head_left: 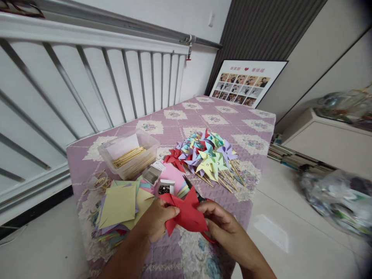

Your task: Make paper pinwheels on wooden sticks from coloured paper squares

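Observation:
A red paper pinwheel blade [188, 213], partly folded with pointed corners, is held between both hands above the near part of the table. My left hand [161, 217] pinches its left side, thumb on top. On its right edge, my right hand [222, 223] grips the paper with thumb and fingers. Beneath the paper and the right hand lie scissors [192, 185] with dark blades and red handles, partly hidden. Just behind the red paper stands a small white box of metal fasteners [165, 189]. Left of my left hand is a stack of coloured paper squares [118, 205].
Finished pinwheels on sticks [209, 155] lie heaped beyond my hands. A clear plastic bin [145, 143] holds wooden sticks, beside an open small box [151, 174] and a little cup [97, 181]. A radiator [116, 77] borders the table's left side.

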Available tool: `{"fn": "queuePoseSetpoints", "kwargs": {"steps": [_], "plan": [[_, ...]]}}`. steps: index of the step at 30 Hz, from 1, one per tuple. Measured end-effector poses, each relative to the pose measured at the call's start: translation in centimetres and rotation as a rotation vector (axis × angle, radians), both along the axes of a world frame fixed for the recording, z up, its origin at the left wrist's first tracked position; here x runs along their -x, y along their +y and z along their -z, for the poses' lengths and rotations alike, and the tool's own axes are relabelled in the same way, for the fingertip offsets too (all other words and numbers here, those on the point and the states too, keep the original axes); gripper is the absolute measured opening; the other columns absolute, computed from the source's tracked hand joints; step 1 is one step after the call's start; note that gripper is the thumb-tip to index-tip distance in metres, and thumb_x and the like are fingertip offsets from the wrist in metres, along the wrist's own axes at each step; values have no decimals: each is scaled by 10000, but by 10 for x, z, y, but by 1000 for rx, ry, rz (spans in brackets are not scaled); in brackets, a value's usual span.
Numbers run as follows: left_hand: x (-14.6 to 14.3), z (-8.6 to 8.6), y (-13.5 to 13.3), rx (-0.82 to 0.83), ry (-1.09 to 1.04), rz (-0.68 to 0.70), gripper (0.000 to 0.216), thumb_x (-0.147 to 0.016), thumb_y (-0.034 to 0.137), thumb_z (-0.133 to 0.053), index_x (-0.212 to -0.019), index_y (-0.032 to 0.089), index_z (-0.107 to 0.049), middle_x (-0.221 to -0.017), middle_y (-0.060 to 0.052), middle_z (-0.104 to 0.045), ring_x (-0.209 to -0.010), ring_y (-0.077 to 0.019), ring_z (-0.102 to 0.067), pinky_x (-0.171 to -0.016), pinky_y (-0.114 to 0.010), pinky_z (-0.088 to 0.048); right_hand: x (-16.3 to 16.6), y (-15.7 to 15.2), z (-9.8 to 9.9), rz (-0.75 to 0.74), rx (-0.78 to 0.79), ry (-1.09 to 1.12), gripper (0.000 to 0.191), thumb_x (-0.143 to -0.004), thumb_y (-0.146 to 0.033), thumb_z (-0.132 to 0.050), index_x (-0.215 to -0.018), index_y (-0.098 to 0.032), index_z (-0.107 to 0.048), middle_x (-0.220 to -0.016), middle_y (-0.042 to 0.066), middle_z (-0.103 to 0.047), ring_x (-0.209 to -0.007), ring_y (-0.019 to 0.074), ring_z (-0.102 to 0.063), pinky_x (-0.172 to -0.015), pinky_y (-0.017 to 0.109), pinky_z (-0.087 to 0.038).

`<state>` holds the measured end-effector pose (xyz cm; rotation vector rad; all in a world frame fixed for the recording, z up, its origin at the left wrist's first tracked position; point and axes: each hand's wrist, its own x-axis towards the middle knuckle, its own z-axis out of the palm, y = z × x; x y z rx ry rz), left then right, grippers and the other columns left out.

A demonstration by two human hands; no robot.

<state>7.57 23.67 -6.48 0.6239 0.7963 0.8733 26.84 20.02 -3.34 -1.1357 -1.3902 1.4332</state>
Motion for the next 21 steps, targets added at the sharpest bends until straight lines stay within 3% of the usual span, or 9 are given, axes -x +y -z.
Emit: {"fn": "queuePoseSetpoints", "kwargs": {"steps": [6,13,21], "plan": [[-2,1,-2,-13,76,44,140,-563,166,-713,-700,136,-711,-662,-35,-680,-597,-137,-575,-604,-245,-430,-6,1,0,-11,11,-76,141,-836,-352,-607,-895,-241,-670,-867,16,-636,-747,174,-577,-675,285,-481],[1,19,-3,-122,220,115,110,-664,176,-622,-729,157,-708,-660,-19,-672,-590,-136,-558,-618,-250,-421,-8,-1,-3,-130,-6,-13,124,-853,-296,-605,-960,-262,-659,-944,26,-636,-848,186,-595,-774,316,-480],[2,14,-3,-155,205,175,113,-692,184,-590,-713,169,-700,-653,-19,-655,-638,-168,-591,-671,-281,-433,-11,1,0,-153,-3,-66,93,-849,-316,-605,-895,-273,-672,-898,18,-618,-808,179,-582,-735,304,-481]]}}
